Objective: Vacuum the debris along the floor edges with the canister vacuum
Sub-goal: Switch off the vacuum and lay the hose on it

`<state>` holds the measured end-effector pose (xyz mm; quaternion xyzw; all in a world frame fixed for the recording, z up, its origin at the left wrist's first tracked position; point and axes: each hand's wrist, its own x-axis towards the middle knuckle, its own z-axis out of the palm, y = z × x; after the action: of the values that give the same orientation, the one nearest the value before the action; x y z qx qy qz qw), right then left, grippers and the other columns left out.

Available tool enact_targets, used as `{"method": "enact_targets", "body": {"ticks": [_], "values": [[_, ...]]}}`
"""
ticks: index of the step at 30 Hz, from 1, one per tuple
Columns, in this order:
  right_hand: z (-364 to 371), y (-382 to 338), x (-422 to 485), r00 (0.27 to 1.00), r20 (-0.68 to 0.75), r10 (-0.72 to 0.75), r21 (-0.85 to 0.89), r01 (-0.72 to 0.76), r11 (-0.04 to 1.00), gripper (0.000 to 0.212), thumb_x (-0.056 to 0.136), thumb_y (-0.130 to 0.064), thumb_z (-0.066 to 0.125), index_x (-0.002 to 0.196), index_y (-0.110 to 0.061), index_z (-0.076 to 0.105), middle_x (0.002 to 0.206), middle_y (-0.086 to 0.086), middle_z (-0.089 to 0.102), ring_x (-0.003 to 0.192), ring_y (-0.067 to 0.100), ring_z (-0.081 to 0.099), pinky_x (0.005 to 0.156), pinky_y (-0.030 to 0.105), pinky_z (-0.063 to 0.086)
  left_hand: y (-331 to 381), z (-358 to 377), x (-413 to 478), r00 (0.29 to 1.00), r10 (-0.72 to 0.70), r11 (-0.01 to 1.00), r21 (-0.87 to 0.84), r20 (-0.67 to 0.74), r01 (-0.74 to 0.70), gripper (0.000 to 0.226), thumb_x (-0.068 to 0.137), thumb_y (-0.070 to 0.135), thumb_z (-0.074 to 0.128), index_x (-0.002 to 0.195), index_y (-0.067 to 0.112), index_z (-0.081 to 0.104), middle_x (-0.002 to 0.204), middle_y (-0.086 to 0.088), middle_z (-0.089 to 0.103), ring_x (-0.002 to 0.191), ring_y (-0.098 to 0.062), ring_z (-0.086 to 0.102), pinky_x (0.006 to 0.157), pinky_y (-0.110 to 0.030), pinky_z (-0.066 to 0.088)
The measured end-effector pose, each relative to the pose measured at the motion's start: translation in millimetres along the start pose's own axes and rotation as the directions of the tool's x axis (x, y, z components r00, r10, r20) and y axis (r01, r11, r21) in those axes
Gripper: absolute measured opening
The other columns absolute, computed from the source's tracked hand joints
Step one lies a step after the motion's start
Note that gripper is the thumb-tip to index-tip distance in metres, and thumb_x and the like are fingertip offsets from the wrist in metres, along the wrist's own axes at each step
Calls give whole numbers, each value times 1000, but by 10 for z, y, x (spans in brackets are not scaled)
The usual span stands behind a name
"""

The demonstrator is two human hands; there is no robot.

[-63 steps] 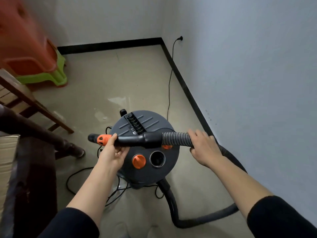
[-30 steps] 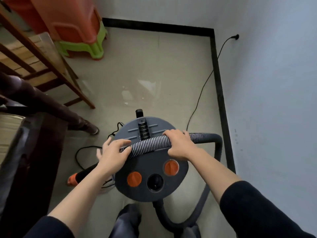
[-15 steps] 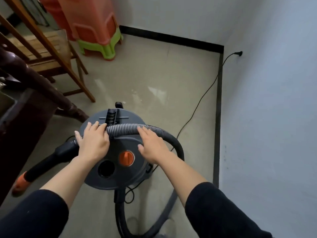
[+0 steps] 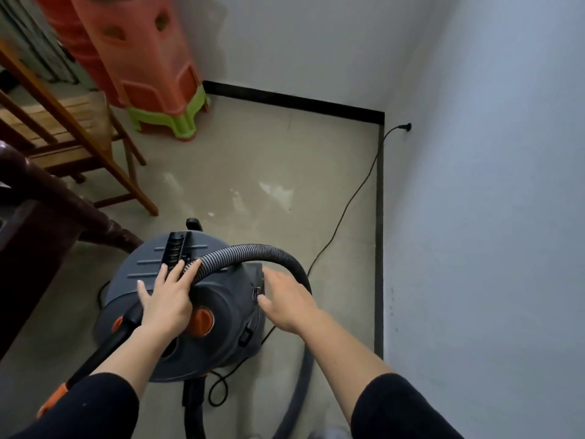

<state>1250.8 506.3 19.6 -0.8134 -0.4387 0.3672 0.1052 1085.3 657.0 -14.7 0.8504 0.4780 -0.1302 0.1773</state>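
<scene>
A grey canister vacuum (image 4: 221,331) with orange knobs stands on the floor in front of me. Its ribbed hose (image 4: 253,251) lies across the lid and arcs down the right side. My left hand (image 4: 167,296) rests on the lid with straight fingers, fingertips touching the hose near the black handle (image 4: 175,251). My right hand (image 4: 288,302) hovers open beside the canister's right edge, holding nothing. The black wand with an orange tip (image 4: 95,353) runs down to the lower left, under my left forearm.
A black power cord (image 4: 348,198) runs from a wall plug (image 4: 405,126) to the vacuum. Black skirting (image 4: 294,101) lines the far wall and the right wall. Stacked orange and green stools (image 4: 152,77), a wooden chair (image 4: 63,122) and a dark table leg (image 4: 63,204) stand left.
My right hand has let go of the hose and moved to the canister's right side. My left hand has flattened on the lid. The view has tilted up a little.
</scene>
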Motion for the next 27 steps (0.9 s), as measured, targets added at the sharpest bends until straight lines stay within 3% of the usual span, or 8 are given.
{"method": "enact_targets", "body": {"ticks": [6, 10, 13, 17, 19, 21, 23, 27], "values": [[-142, 207, 637, 978, 141, -151, -58, 161, 985, 59, 99, -27, 43, 152, -13, 22, 150, 6, 37, 134, 26, 37, 108, 40, 35, -58, 80, 76, 1000, -4, 997, 75, -30, 6, 67, 100, 10, 43, 154, 40, 17, 159, 6, 25, 148, -19, 16, 115, -56, 0], [-165, 245, 1051, 935, 221, -277, -129, 310, 942, 60, 99, -24, 43, 153, -14, 17, 157, 5, 24, 141, 25, 27, 111, 43, 29, -53, 155, 115, 995, -14, 995, 100, -102, 24, 72, 86, 3, 66, 148, 30, 40, 137, 1, 54, 127, -19, 36, 107, -60, 23], [-158, 258, 1290, 904, 270, -331, -188, 387, 903, 66, 100, -25, 44, 155, -15, 10, 161, 3, 13, 146, 23, 16, 114, 45, 25, -82, 170, 117, 994, -1, 975, 219, -109, 25, 87, 72, -4, 75, 147, 23, 42, 130, -3, 58, 121, -23, 41, 102, -62, 34], [-101, 216, 1583, 861, 373, -346, -245, 451, 858, 69, 98, -27, 48, 154, -15, 11, 158, 3, 23, 145, 23, 17, 114, 48, 25, -226, 62, 76, 994, -15, 952, 303, -106, 47, 113, 48, -15, 76, 147, 23, 36, 129, -5, 57, 119, -26, 46, 99, -66, 36], [-40, 173, 1671, 849, 428, -308, -260, 443, 858, 63, 96, -32, 52, 148, -14, 23, 150, 4, 35, 141, 24, 26, 113, 52, 23, -412, -10, 31, 993, -65, 951, 296, -96, 91, 116, 46, -15, 77, 148, 24, 36, 131, -6, 56, 120, -27, 47, 99, -70, 33], [-13, 78, 1700, 846, 437, -305, -234, 434, 870, 42, 96, -37, 53, 128, -15, 38, 133, 6, 49, 129, 28, 42, 112, 55, 22, -561, -120, -1, 987, -132, 955, 256, -91, 152, 109, 57, -14, 73, 150, 27, 34, 138, -6, 53, 128, -28, 44, 101, -73, 28], [-26, -81, 1685, 829, 423, -366, -205, 481, 852, 31, 96, -40, 53, 113, -17, 40, 119, 4, 54, 115, 28, 51, 108, 55, 27, -665, -202, 18, 958, -279, 949, 133, -65, 285, 93, 75, -12, 60, 152, 31, 32, 149, -2, 42, 142, -26, 31, 110, -68, 17], [35, -497, 1607, 764, 345, -545, -95, 607, 789, 45, 92, -53, 53, 117, -16, 46, 115, 5, 57, 106, 27, 54, 88, 44, 46, -686, -209, 206, 802, -592, 777, -324, -84, 539, 63, 95, -3, 36, 150, 28, 37, 160, -3, 27, 150, -26, 12, 119, -58, 9]]}}
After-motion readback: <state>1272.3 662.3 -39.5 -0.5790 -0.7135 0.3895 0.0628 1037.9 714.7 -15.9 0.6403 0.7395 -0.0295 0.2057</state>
